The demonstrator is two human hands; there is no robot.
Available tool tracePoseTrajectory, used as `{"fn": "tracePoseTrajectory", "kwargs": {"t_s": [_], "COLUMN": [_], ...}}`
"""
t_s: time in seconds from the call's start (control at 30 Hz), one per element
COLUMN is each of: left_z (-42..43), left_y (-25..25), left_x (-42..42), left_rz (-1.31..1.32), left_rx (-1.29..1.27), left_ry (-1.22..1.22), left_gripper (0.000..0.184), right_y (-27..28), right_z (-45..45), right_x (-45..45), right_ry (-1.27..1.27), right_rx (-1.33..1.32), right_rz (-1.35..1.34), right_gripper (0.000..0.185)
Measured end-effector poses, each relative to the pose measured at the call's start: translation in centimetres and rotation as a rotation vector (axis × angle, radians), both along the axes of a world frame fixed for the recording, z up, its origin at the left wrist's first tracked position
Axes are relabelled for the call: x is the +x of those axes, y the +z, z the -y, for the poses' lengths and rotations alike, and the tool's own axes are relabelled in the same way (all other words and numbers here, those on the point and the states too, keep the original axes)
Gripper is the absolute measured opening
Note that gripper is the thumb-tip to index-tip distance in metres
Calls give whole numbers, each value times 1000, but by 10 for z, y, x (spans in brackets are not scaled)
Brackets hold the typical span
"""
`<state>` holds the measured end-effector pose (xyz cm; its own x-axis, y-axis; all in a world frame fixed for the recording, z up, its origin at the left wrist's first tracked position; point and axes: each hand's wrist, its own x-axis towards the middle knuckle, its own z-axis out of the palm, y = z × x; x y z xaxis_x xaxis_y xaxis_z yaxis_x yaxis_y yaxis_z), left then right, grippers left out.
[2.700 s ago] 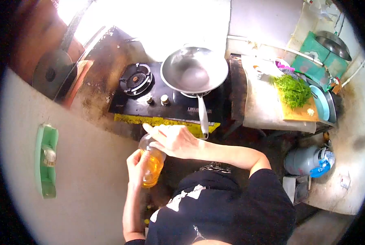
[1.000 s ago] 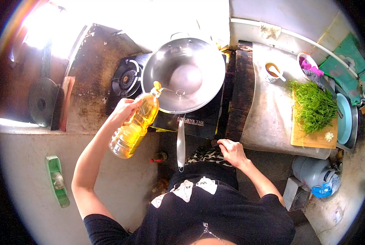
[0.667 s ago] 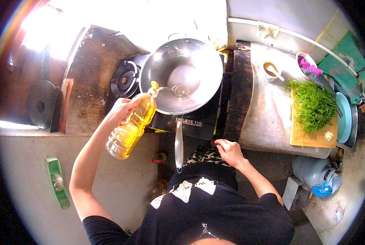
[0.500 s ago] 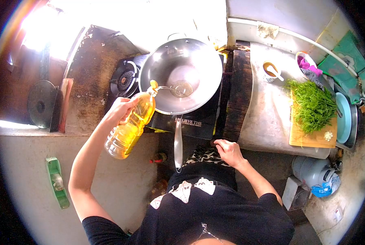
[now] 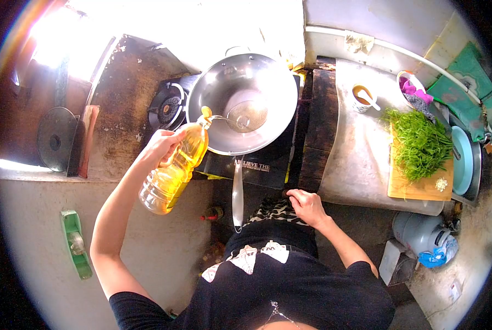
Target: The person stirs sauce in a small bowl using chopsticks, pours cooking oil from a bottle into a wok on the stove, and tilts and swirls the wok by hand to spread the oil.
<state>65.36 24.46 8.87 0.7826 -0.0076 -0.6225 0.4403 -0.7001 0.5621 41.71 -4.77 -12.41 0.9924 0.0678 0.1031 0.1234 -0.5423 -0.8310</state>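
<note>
My left hand [image 5: 166, 147] is closed around a clear plastic bottle of yellow cooking oil [image 5: 177, 175], tilted with its open yellow cap over the wok's near left rim. A thin stream of oil runs from its mouth into the steel wok [image 5: 213, 91]. Oil [image 5: 247, 116] pools on the wok's bottom. The wok's long handle [image 5: 238, 195] points toward my body. My right hand [image 5: 307, 208] hangs by the counter's front edge with its fingers curled in; what they hold, if anything, is hidden.
Beneath the wok is a black cooktop [image 5: 257, 170], with a gas burner [image 5: 168, 113] to its left. On the right counter are a cup with a white spoon [image 5: 362, 98] and a cutting board [image 5: 408, 190] bearing chopped greens [image 5: 419, 143] and minced garlic [image 5: 441, 184]. A gas cylinder [image 5: 416, 234] stands below.
The oil pool in the wok has spread wider. The bottle stays tilted and pouring, and both hands keep nearly the same place; the whole view has shifted slightly.
</note>
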Motion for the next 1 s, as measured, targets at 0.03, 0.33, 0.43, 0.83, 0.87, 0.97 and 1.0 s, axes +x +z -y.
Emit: {"fn": "tracePoseTrajectory", "kwargs": {"t_s": [0.03,0.33,0.43,0.83,0.87,0.97,1.0], "left_z": [1,5,7,-18,-13,-3,-1], "left_y": [0,-2,-2,-22,-18,-6,-6], "left_x": [0,0,-1,13,12,7,6], "left_rz": [1,1,23,97,78,4,11], "left_rx": [0,15,15,15,-20,-55,-43], "left_ry": [-1,-9,0,-29,-61,6,7], "left_gripper": [37,38,39,32,34,39,39], "right_y": [1,-3,-2,-9,-10,-12,-11], "right_z": [0,0,0,-5,-4,-3,-2], "right_x": [0,-2,-2,-2,-3,-3,-1], "right_ry": [-2,-5,-8,-37,-24,-12,-23], "right_rx": [4,9,12,1,-13,-2,-6], "right_rz": [3,-27,-22,31,27,23,23], "right_gripper": [12,13,12,13,14,14,14]}}
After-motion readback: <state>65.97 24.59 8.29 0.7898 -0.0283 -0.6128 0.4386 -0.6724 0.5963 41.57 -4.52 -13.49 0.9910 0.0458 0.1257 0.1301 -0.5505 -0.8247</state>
